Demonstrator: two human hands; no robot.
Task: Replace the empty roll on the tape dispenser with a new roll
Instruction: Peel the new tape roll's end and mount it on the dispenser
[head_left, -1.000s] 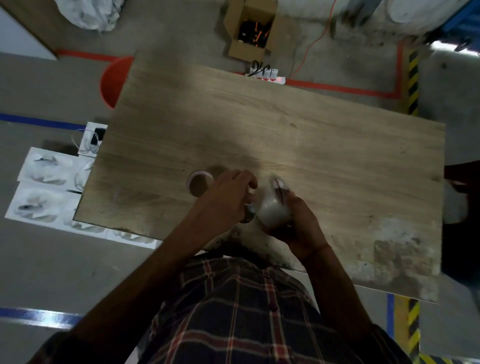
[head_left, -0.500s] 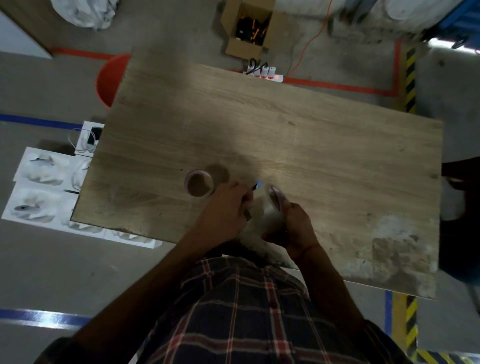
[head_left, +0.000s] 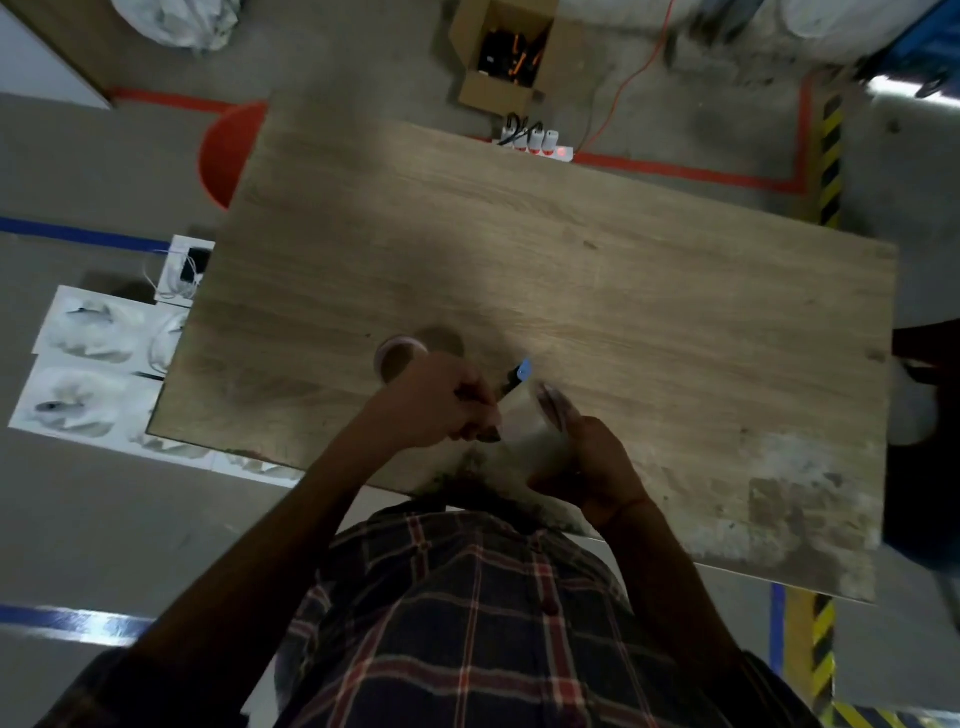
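Note:
A wooden table (head_left: 597, 270) is below me. My left hand (head_left: 436, 405) is closed around a dark tape dispenser (head_left: 517, 376); only its black and blue tip shows past my fingers. My right hand (head_left: 587, 462) grips a pale new roll of tape (head_left: 545, 415), held on edge right beside the dispenser, just above the table's near edge. A pale band fills the gap between my hands; I cannot tell whether it is tape. An empty brown cardboard core (head_left: 397, 358) lies flat on the table, just left of my left hand.
The table's near right corner is stained white (head_left: 779, 493). On the floor are white trays (head_left: 88, 358) to the left, an orange bucket (head_left: 223, 156) at the far left corner, and a power strip (head_left: 535, 143) and open cardboard box (head_left: 509, 57) behind the table.
My hands have drawn slightly apart. The dispenser's blue tip has come into view past my left fingers, and the roll has turned more on edge.

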